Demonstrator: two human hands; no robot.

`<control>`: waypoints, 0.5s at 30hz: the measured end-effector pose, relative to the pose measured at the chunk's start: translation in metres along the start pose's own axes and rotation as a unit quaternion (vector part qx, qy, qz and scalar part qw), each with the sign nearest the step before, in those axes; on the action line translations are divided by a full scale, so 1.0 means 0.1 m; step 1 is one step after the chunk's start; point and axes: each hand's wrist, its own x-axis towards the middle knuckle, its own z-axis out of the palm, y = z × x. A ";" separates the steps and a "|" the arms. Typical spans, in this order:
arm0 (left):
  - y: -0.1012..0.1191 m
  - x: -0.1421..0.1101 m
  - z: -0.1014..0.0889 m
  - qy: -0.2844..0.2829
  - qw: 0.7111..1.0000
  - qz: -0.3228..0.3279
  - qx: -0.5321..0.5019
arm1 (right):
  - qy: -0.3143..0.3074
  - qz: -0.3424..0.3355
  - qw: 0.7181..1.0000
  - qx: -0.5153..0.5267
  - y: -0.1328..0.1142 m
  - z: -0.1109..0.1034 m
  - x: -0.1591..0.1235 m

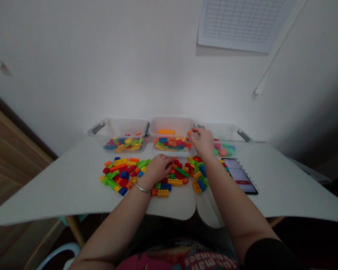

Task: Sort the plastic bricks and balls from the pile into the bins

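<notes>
Orange brick (pixel 189 132) | touching right hand (pixel 203 143) fingertips | left hand (pixel 157 169) on brick pile (pixel 176 176)

The left hand (pixel 157 170) lies on a loose spread of plastic toy bricks (pixel 121 176) on the white table (pixel 73 197), a bangle (pixel 142 188) at its wrist. The right hand (pixel 203 143) hangs over the middle of 3 clear plastic bins (pixel 171 125), its fingertips (pixel 193 130) just beside a small orange piece (pixel 189 132).
</notes>
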 end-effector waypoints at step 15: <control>-0.04 0.00 0.04 -0.001 1.000 0.013 0.008 | 0.026 -0.065 0.995 0.071 -0.01 -0.16 -0.26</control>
